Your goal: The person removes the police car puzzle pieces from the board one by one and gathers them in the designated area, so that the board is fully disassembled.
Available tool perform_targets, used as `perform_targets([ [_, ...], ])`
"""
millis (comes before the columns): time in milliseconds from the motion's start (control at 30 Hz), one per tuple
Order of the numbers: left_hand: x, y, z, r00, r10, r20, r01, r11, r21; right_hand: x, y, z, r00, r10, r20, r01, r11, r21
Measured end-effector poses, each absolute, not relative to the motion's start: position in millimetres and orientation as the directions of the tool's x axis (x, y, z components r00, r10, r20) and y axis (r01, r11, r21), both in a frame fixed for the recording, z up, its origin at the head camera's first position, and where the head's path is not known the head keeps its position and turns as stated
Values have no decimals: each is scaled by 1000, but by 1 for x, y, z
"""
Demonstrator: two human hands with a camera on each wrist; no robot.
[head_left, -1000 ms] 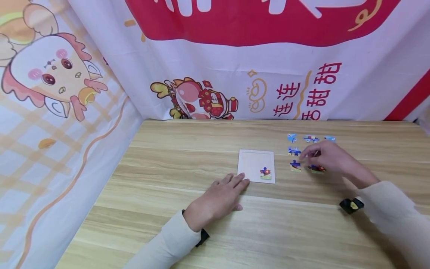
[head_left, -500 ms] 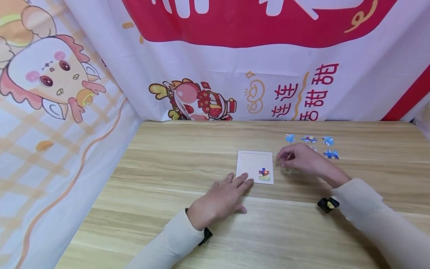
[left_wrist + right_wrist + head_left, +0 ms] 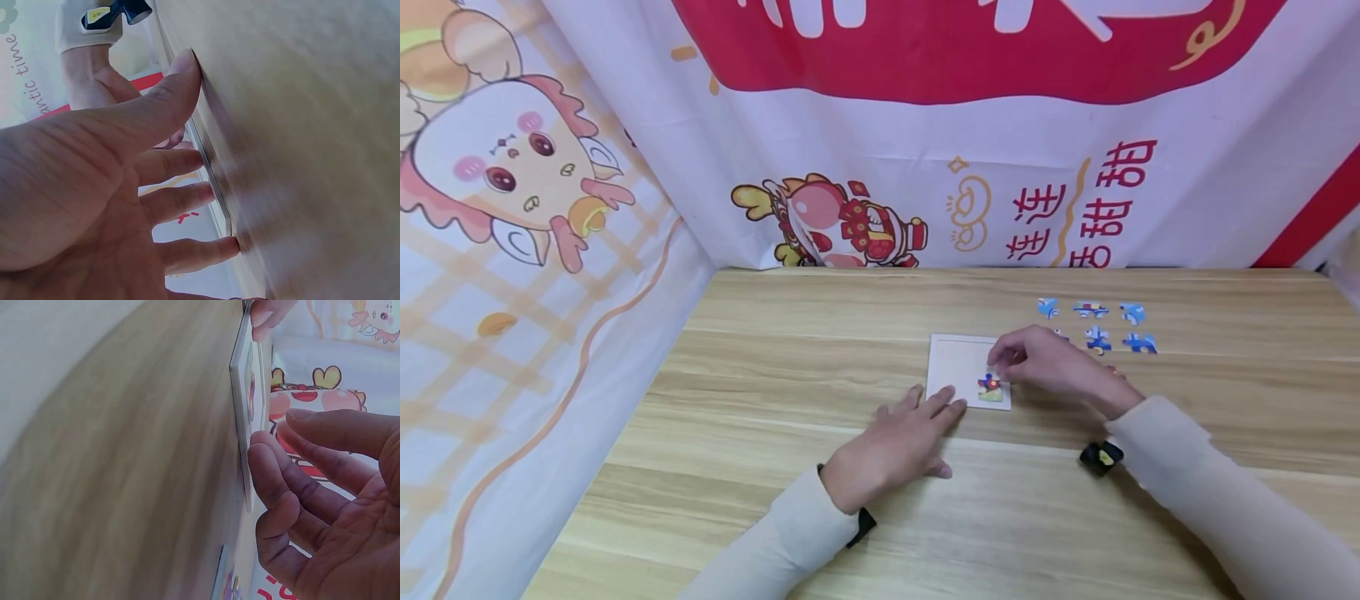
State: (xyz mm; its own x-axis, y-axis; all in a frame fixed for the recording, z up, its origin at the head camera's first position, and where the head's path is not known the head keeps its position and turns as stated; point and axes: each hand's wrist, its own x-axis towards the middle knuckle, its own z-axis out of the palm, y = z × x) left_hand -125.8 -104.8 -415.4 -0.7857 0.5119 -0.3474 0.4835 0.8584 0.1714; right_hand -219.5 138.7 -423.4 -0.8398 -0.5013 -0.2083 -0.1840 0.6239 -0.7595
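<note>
In the head view my left hand (image 3: 887,457) lies on the table, fingers spread. Its fingertips touch the near left edge of a shallow white puzzle tray (image 3: 951,358). One jigsaw piece (image 3: 991,388), red, blue and yellow-green, lies in the tray's near right corner. My right hand (image 3: 1048,367) is over the tray's right side, fingertips right at the top of that piece. In the right wrist view the fingers of the right hand (image 3: 331,494) are loosely bent beside the tray edge (image 3: 240,406), with nothing visible between thumb and fingers.
Beyond the right hand, several loose pieces lie in rows, among them a blue corner piece (image 3: 1132,312) and a blue piece (image 3: 1140,343). The right hand partly covers some. A printed cloth (image 3: 880,150) hangs along the back edge of the wooden table (image 3: 775,367).
My right hand has moved left from the loose pieces to the tray's right side. The left hand stays at the tray's edge, its fingers slightly farther over it.
</note>
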Motion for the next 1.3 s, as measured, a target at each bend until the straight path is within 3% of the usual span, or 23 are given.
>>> perform_targets([
  [267,-126,-105,-415,-788,503,-355,469,864,185,-223,132,-427,-825,-527,-202,-214,624,-752],
  [867,-126,-106,-415,-777,517,-358,491,855,168,-226,125,-429,-811,-500,-303,-142,671,-728],
  [1300,-126,-105,-416,-779,521,-350,502,851,151,-225,123,-431,-804,-520,-289,-181,676,-714],
])
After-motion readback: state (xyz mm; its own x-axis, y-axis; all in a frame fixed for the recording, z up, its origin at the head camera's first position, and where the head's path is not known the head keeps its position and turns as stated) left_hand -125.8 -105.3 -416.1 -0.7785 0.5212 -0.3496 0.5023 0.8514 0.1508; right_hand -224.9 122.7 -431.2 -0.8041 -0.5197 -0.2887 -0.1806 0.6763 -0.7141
